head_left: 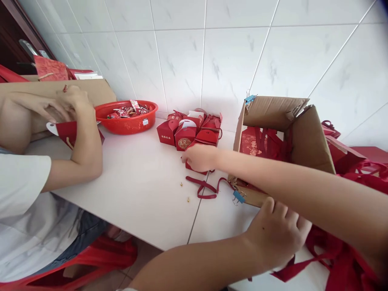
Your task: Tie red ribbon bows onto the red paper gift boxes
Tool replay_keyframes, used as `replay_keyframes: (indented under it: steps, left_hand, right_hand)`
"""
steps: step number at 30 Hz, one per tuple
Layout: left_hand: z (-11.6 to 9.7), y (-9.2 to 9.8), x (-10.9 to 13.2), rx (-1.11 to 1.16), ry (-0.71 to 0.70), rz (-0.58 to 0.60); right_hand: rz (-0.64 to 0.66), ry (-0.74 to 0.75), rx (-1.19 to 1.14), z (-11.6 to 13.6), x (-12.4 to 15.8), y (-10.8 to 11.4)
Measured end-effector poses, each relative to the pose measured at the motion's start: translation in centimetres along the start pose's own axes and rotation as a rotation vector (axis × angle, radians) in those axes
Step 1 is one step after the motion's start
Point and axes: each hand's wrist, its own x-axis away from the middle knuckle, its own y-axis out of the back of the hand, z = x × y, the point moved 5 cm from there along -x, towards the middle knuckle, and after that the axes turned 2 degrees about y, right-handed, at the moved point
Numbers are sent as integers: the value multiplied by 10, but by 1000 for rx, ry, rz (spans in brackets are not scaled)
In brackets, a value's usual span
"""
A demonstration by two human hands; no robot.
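Note:
My right hand [200, 157] reaches left across the white table [142, 190] and is closed on a small red gift box [191, 166], which it mostly hides. That box sits just in front of a cluster of similar red gift boxes [188, 131]. A dark red ribbon [204, 188] lies on the table beside it. My left hand [277, 234] rests near the table's front edge, its fingers curled down onto a pile of red fabric bags [339, 258]. Just beyond it is an open cardboard box [306, 141] holding more red bags.
Another person in a white shirt sits at the left, both hands [60, 106] on a red gift box [69, 131]. A red bowl of wrapped sweets [127, 117] stands by the tiled wall. Blue binder clips [239, 197] hold the carton's flaps. Small gold bits [188, 199] lie on the table.

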Motion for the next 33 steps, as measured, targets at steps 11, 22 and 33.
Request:
replay_keyframes:
  steps: [11, 22, 33]
  left_hand:
    - [4, 6, -6, -75, 81, -3]
    - [4, 4, -10, -92, 93, -21]
    - [6, 3, -11, -93, 107, 8]
  right_hand:
    - [-235, -274, 209, -88, 147, 60]
    - [-119, -246, 255, -149, 146, -25]
    - [1, -249, 226, -164, 101, -54]
